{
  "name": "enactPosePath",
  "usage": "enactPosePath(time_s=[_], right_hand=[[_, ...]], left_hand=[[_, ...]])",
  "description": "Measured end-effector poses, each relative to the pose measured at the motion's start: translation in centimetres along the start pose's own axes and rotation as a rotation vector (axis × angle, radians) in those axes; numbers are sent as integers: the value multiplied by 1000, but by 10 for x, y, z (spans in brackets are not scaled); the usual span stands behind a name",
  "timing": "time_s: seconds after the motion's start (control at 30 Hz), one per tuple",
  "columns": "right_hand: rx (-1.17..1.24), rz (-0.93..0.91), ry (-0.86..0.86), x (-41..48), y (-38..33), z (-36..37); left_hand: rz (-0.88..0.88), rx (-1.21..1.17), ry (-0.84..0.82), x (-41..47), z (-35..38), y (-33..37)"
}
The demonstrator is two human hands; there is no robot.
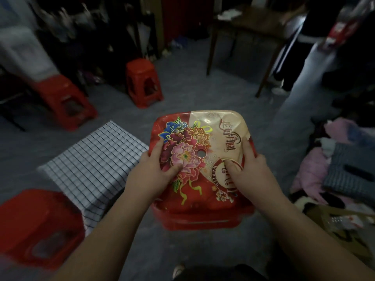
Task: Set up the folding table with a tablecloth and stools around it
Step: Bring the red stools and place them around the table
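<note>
We hold the flowered stool [203,128] by both seat edges, left hand [154,169] and right hand [250,169] curled round them with thumbs on top, probably to seat it squarely beside the cloth-covered tabletop [91,159] just left of our hands.

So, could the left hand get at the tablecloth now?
Probably not yet: left hand and right hand both grip the flowered stool. The tablecloth lies close to its left, nothing between, so once free, likely yes.
</note>
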State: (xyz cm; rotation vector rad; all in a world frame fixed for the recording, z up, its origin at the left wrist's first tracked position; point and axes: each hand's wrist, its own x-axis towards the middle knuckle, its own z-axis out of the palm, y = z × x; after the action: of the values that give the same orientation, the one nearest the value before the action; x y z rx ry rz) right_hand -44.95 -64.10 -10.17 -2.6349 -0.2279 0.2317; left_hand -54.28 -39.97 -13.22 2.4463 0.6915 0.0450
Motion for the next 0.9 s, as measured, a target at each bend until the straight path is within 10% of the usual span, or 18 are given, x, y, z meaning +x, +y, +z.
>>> enactPosePath(time_s=[0.9], right_hand=[[-30, -738, -530, 171, -177, 87]], left_hand=[[-783, -66, 430, 3, -61, -50]])
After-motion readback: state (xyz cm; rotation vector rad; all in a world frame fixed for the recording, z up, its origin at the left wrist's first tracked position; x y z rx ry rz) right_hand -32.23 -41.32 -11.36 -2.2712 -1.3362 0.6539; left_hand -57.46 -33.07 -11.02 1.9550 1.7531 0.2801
